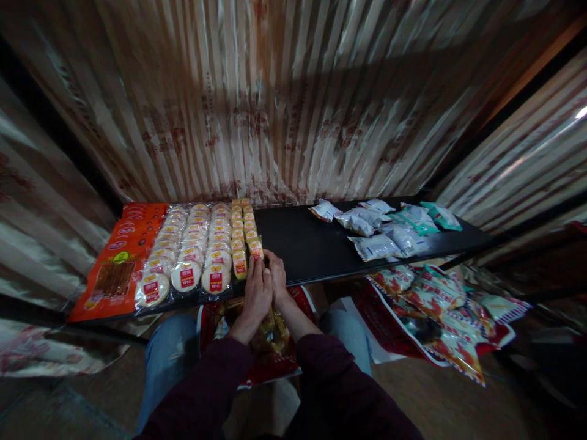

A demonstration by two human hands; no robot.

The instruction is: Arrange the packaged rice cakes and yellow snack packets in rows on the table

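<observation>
Both hands are close together at the shelf's front edge, at the near end of the rows of small yellow-wrapped snack packs (239,256). My left hand (258,290) reaches up to a yellow snack pack (255,248) in the rightmost row, its fingers lying over the pack's near end. Against it on the right is my right hand (276,274), with bent fingers beside the same row; what they hold, if anything, is hidden. Left of these rows lie columns of round white packaged crackers (216,278), overlapping one another, each with a red label.
A large orange snack bag (120,256) lies at the left end of the black shelf (293,238). Silver and green packets (376,247) lie scattered on the right. Below are a red bag (303,304) between the knees and a bag of colourful snack packets (440,293). A pleated curtain (275,122) hangs behind.
</observation>
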